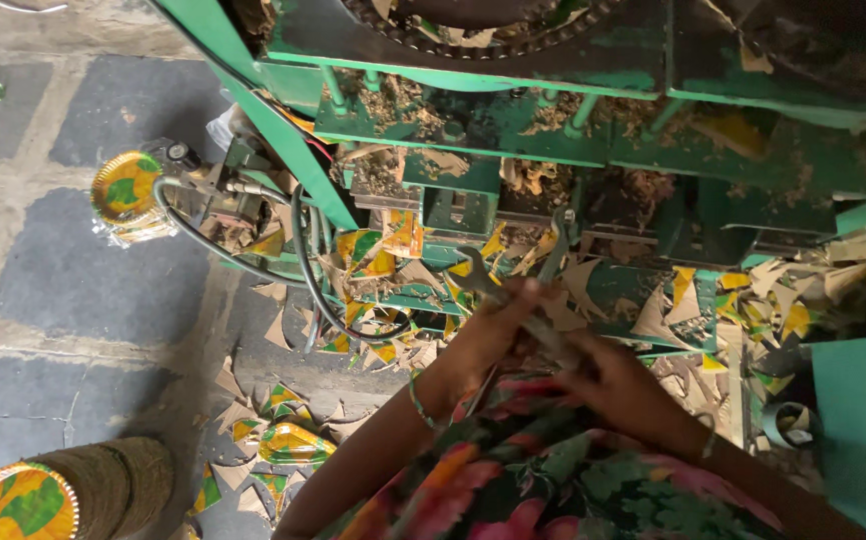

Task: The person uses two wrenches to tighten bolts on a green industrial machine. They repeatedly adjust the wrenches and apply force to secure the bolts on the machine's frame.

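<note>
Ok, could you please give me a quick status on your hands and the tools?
Left hand gripping a wrench. Right hand holding a second wrench. Both at the green machine. Paper scraps litter the frame.

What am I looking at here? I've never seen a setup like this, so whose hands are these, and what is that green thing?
This single picture comes from a camera worn on a person's head, looking down at their own two hands. The left hand and the right hand are close together over a pair of metal wrenches; exactly which hand grips which tool is hard to tell. In front stands a green metal machine with a chain at the top, littered with paper offcuts in brown, yellow and green. More scraps lie on the stone floor. At lower left is a tall stack of printed paper plates, with a smaller stack near the machine's black hoses.
</note>
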### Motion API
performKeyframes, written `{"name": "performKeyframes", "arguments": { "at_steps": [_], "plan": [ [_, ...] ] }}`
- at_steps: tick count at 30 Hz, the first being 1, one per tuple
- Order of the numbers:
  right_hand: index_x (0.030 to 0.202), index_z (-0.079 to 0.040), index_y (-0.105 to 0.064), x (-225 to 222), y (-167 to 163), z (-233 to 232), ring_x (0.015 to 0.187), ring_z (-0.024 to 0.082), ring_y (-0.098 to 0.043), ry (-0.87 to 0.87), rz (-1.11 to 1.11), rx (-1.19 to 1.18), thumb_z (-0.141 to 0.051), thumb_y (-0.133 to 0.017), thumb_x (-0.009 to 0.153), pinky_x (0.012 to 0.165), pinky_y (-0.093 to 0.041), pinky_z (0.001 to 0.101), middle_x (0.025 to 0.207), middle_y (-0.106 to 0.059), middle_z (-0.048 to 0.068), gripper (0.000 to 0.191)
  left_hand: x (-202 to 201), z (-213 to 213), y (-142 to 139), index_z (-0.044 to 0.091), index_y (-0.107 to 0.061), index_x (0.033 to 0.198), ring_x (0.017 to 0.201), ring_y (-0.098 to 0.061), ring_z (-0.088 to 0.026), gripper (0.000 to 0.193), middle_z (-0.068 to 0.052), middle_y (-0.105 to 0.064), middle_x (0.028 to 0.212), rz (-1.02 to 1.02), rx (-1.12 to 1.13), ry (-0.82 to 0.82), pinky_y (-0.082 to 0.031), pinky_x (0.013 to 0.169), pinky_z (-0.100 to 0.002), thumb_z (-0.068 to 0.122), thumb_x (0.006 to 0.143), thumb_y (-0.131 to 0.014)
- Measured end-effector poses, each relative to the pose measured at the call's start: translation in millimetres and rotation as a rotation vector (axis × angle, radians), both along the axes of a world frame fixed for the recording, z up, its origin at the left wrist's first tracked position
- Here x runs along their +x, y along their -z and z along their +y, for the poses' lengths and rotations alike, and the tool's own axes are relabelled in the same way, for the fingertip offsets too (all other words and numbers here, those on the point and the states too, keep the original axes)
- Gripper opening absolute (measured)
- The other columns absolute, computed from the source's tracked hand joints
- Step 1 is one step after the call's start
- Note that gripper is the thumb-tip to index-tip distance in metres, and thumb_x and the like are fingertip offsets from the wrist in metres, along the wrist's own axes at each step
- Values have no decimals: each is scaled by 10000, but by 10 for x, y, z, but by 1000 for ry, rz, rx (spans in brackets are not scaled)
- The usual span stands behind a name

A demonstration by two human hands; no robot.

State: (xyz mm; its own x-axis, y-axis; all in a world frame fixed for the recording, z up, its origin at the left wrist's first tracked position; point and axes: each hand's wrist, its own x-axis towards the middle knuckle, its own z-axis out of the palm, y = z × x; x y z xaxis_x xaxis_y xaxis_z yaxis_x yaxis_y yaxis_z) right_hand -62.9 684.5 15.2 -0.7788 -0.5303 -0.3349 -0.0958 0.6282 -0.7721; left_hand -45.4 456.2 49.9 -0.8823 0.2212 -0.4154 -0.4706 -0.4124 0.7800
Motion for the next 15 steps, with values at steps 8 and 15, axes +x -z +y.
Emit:
{"name": "performKeyframes", "arguments": {
  "at_steps": [8, 15],
  "plan": [
    [1190, -91, -670, -453, -613, 911, 656, 136, -598, 301, 307, 76, -190, -638, 973, 558, -518, 336, 915, -715, 46, 241, -142, 132, 81, 143, -390, 1409, 627, -497, -58, 466, 32, -564, 851, 66, -27, -19, -368, 489, -236, 439, 1061, -478],
    [1127, -58, -745, -836, -1029, 882, 669, 164, -630, 314, 911, 319, -316, -732, 1113, 630, -493, 298, 829, -643, 91, 259, -208, 62, 459, 88, -443, 1509, 433, -419, -72, 451, -10, -558, 773, 209, 219, -243, -335, 371, -235, 279, 1104, -393]
  ]
}}
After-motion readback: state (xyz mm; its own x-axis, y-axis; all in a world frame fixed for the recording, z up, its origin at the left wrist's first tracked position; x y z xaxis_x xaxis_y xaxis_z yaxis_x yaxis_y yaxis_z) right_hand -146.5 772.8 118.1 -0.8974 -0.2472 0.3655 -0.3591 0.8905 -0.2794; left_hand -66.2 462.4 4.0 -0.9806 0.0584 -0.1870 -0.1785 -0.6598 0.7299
